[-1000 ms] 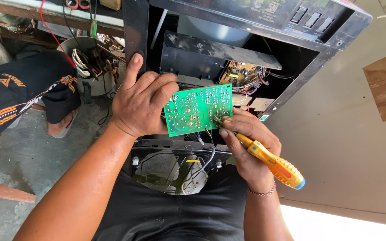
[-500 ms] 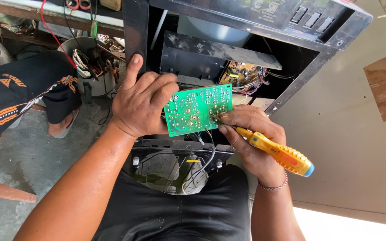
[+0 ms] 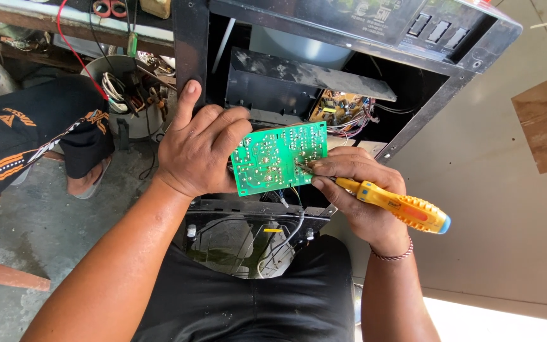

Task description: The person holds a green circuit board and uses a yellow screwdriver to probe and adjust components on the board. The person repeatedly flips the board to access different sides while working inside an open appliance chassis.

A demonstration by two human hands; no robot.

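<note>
My left hand (image 3: 199,147) grips the left edge of a green circuit board (image 3: 278,158), solder side up, held over an open black appliance chassis (image 3: 324,69). My right hand (image 3: 360,193) holds a yellow-handled screwdriver (image 3: 400,206) with an orange and blue end; its tip touches the board's right side. Thin wires hang from the board's lower edge into the chassis.
Another small board with wires (image 3: 343,111) sits inside the chassis. A second person's leg in black and orange clothing (image 3: 30,136) is at the left. A white bucket of cables (image 3: 125,95) stands beside a wooden bench (image 3: 45,19). A beige panel (image 3: 520,190) lies at the right.
My right hand has shifted slightly on the board, and the screwdriver handle has swung outward to the right. My left hand keeps the board in the same place.
</note>
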